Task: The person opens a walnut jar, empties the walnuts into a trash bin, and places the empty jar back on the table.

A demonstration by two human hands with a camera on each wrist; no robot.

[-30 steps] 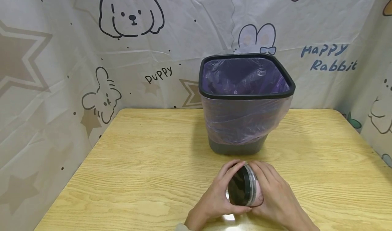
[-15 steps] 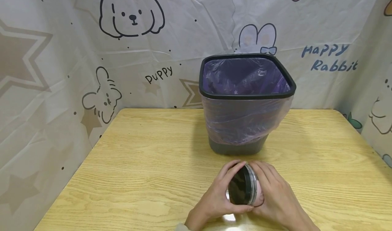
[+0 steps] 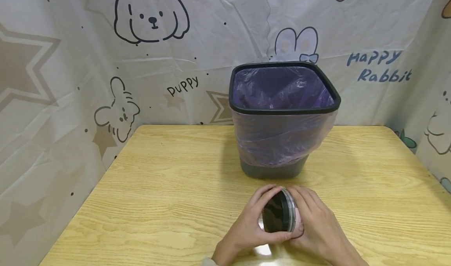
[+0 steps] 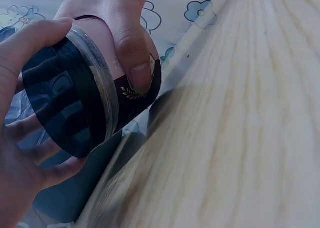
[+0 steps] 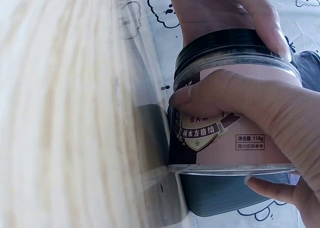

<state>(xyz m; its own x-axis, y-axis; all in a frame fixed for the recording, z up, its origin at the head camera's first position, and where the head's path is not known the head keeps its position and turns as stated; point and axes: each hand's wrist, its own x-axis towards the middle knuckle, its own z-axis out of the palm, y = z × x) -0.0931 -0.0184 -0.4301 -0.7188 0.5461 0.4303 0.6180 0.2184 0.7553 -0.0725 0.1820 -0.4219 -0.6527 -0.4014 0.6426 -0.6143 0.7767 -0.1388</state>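
A squat clear plastic jar (image 3: 298,223) with a pink and dark label lies tilted between my two hands, its black lid (image 3: 275,215) facing left. My left hand (image 3: 251,223) grips the lid, thumb along the near side and fingers over the far side. Around the jar's body my right hand (image 3: 318,225) is wrapped. In the right wrist view the right thumb (image 5: 200,95) presses on the printed label (image 5: 220,138). The left wrist view shows the left fingers (image 4: 60,170) spread around the lid's edge.
Just beyond the hands stands a grey trash bin (image 3: 271,171) with a black rim (image 3: 285,111) and a purple liner bag (image 3: 282,136) folded over it. The wood-grain table (image 3: 158,187) reaches back to a printed cloth (image 3: 211,31), which hangs behind and at both sides.
My left thumb has moved slightly upward along the lid's near edge. The right hand, the jar's position and the bin look the same.
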